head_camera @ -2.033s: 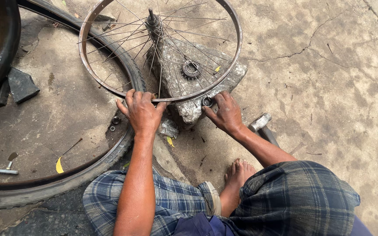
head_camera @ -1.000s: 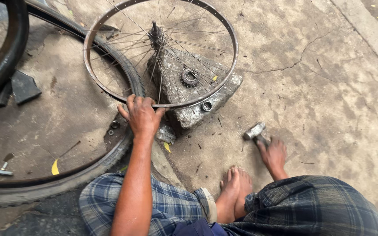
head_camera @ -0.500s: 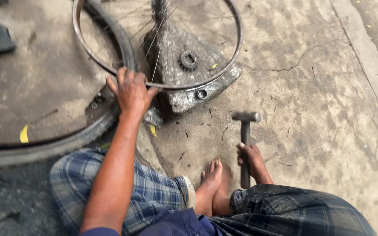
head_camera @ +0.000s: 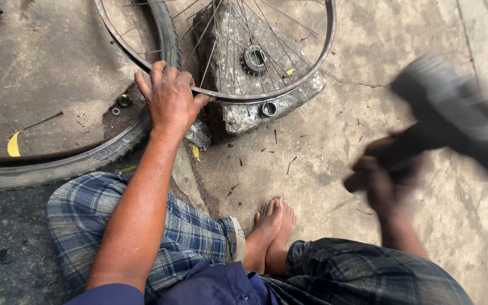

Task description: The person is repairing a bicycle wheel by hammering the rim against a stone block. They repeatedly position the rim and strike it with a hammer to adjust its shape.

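Left hand (head_camera: 170, 99): fingers clenched over the near edge of the bare wheel rim (head_camera: 312, 73), pressing it down.
Wheel rim: lies flat over a rough stone block (head_camera: 244, 110) on the concrete floor (head_camera: 323, 147), spokes and sprocket (head_camera: 254, 58) above the block.
Right hand (head_camera: 382, 183): blurred, fingers grasping a hammer (head_camera: 453, 113) raised right of the rim.
Tyre (head_camera: 74, 161): on the floor, left of the hand.

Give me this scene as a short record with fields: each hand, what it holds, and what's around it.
Left hand: grips the bare wheel rim, fingers over its near edge
Right hand: motion-blurred, raised, closed on a hammer
Under the rim: rough stone block, a small metal ring on its front
Hub: toothed sprocket among the spokes
Beside the left hand: rubber tyre lying on the concrete floor
Person: seated, bare feet forward
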